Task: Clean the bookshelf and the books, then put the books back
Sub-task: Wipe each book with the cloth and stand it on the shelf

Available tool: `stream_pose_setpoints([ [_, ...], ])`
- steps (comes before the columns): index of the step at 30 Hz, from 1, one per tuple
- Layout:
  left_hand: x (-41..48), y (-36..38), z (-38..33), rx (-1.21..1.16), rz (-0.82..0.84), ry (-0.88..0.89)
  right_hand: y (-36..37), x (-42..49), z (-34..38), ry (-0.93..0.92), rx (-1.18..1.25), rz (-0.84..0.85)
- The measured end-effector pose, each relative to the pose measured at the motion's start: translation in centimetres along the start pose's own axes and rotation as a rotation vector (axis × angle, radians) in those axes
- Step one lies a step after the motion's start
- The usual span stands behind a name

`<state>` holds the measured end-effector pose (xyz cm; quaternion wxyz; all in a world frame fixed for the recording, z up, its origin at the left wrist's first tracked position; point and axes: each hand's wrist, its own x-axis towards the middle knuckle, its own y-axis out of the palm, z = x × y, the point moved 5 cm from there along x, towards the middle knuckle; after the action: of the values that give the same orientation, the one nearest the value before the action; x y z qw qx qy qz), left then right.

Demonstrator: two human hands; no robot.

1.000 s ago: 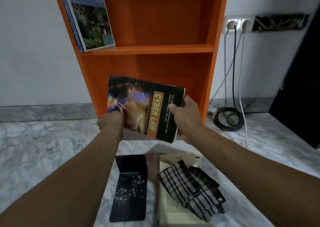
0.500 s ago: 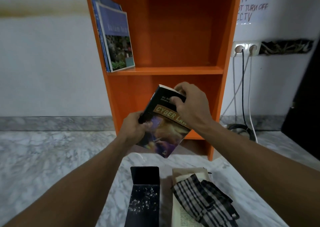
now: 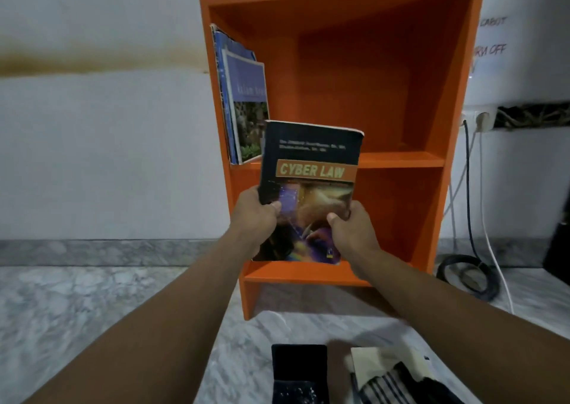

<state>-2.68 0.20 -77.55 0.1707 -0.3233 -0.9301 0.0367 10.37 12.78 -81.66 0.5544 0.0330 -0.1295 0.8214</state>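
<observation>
Fig. The book (image 3: 311,169) held upright in front of the orange bookshelf (image 3: 401,160), cover towards me. Its top edge stands before the middle compartment and its bottom edge before the lowest board. The cover is dark, crossed by an orange band lettered CYBER LAW. Below the band is a picture in purple and gold, and the top right corner shows a worn pale edge.

My left hand (image 3: 254,215) grips the left edge, thumb on the cover. My right hand (image 3: 350,232) grips the lower right edge in the same way. The fingers of both hands curl behind the book and are hidden.

The two lines of print above the band are too blurred to read. My hands cover parts of the picture. Whether the book touches the shelf cannot be told.

At the left of the middle compartment, blue books (image 3: 243,104) lean against the side wall. On the near floor (image 3: 92,311), a dark book (image 3: 299,372) and a striped cloth (image 3: 388,382) lying on a pale book (image 3: 370,357) are cut off by the lower border.
</observation>
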Motion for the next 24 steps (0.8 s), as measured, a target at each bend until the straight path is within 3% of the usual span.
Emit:
stream_pose_setpoints([
  [4, 0.9, -0.8, 0.3, -0.027, -0.024, 0.006, 1.4, 1.8, 2.6, 0.043, 0.008, -0.042],
  [8, 2.5, -3.1, -0.5, -0.078, -0.052, -0.022, 3.2, 2.5, 5.3, 0.107, 0.120, 0.197],
  [16, 6.0, -5.4, -3.4, 0.098, -0.339, 0.029, 5.8, 6.0, 9.3, 0.010, 0.204, 0.149],
  [24, 7.6, -3.3, -5.1, 0.258, -0.432, 0.178, 4.8, 13.1, 12.5, -0.060, 0.219, 0.151],
])
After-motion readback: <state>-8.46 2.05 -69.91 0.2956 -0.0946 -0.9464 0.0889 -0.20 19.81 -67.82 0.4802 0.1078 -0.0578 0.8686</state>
